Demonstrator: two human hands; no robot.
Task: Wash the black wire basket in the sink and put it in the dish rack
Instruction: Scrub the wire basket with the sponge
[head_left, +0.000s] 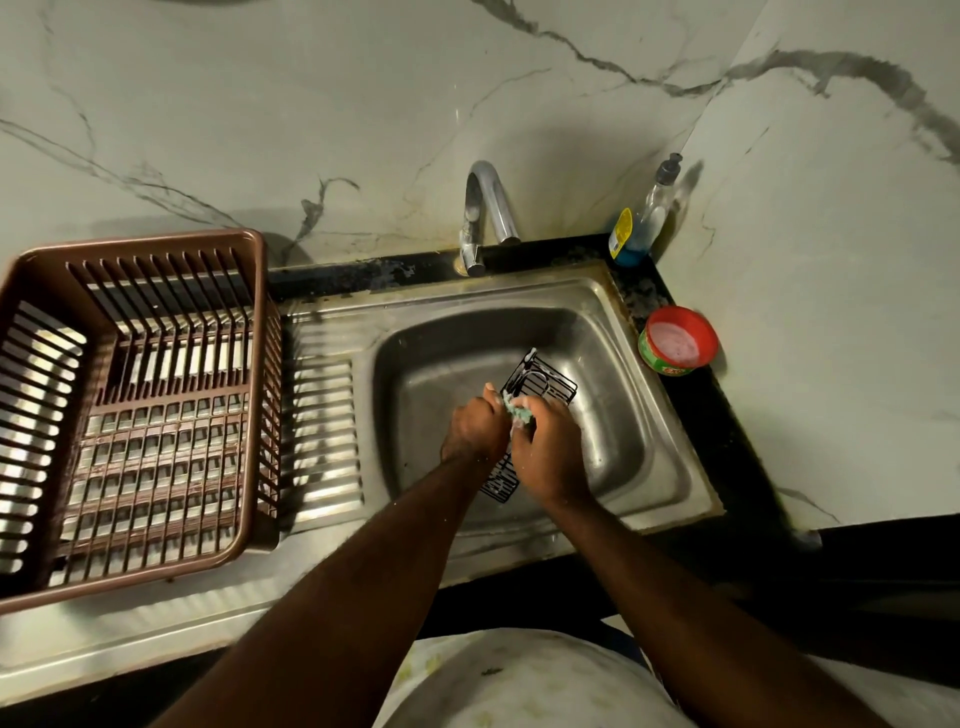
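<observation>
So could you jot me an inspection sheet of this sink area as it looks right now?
Surface: steel sink with ribbed drainboard, black counter edge.
Job's things: black wire basket held over the basin; green scrubber against it; brown dish rack holds no dishes.
Clutter: soap bottle, red tub of dish paste.
Grippers: left hand and right hand grip basket and scrubber.
Cables: nothing seen.
Surroundings: marble wall, tap with no water visible.

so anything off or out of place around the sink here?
Nothing stands out. The black wire basket is held tilted over the sink by both hands, with a green scrubber between them. The dish rack sits upright on the drainboard; no water runs from the tap.
</observation>
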